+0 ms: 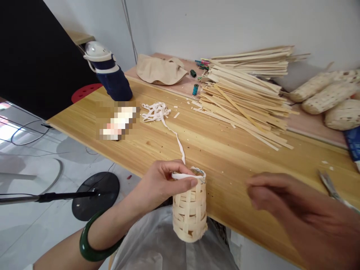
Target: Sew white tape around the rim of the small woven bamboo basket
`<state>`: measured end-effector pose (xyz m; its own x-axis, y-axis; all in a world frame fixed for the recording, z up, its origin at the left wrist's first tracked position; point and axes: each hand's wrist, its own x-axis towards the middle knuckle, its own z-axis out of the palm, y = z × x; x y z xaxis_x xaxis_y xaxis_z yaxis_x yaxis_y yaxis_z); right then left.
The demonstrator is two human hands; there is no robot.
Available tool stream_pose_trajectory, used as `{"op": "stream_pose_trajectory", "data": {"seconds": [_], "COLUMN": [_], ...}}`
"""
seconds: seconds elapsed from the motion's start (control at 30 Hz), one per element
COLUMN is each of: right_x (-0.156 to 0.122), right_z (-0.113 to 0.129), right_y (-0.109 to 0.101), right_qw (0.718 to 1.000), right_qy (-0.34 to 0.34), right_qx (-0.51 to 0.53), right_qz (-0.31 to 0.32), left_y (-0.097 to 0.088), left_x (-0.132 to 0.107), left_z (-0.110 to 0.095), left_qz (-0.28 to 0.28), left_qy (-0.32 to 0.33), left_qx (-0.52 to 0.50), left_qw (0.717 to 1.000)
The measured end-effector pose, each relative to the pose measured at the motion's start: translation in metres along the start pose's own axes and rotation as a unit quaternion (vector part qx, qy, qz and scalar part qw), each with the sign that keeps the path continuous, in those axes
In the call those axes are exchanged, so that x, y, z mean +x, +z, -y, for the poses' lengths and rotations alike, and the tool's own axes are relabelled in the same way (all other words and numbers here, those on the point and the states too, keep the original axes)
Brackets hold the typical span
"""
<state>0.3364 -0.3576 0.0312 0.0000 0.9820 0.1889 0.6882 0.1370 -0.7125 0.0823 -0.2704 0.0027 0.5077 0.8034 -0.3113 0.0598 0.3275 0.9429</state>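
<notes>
My left hand (171, 180) grips the rim of a small cylindrical woven basket (189, 215) made of pale flat strips. Its thumb presses a white ribbon (180, 152) along that rim, where a twisted edging shows. From there the ribbon runs across the table to a loose white heap (155, 111). Off to the right, apart from the basket, my right hand (295, 210) is raised with thumb and forefinger pinched together, slightly blurred. Whatever is between those fingertips is too small to make out. The basket's lower end rests over my lap, at the table's edge.
Bundles of thin wooden strips (244, 101) lie at the back, beside a teal thread spool (195, 89) and a beige cloth hat (160, 69). Scissors (330, 185) lie beyond my right hand. A navy-covered bottle (114, 80) stands left. Finished-looking woven pieces (329, 93) sit far right.
</notes>
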Motion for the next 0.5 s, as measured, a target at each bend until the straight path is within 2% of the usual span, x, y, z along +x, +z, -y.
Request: {"op": "stream_pose_trajectory", "data": {"seconds": [0.07, 0.17, 0.37, 0.5], "right_x": [0.008, 0.025, 0.039, 0.036], "right_z": [0.019, 0.031, 0.029, 0.029], "right_y": [0.021, 0.038, 0.04, 0.036], "right_qw": [0.999, 0.996, 0.982, 0.967], "right_qy": [-0.043, -0.035, -0.032, -0.014], "right_qx": [0.02, 0.032, 0.075, 0.095], "right_qz": [0.021, 0.069, 0.173, 0.237], "left_y": [0.002, 0.001, -0.002, -0.002], "left_x": [-0.002, -0.004, -0.002, -0.003], "left_z": [0.003, 0.005, 0.007, 0.007], "left_qz": [0.019, 0.036, 0.079, 0.112], "left_qy": [-0.029, -0.033, 0.016, 0.005], "left_qx": [-0.026, -0.033, -0.004, 0.003], "left_qw": [0.999, 0.998, 0.997, 0.994]}}
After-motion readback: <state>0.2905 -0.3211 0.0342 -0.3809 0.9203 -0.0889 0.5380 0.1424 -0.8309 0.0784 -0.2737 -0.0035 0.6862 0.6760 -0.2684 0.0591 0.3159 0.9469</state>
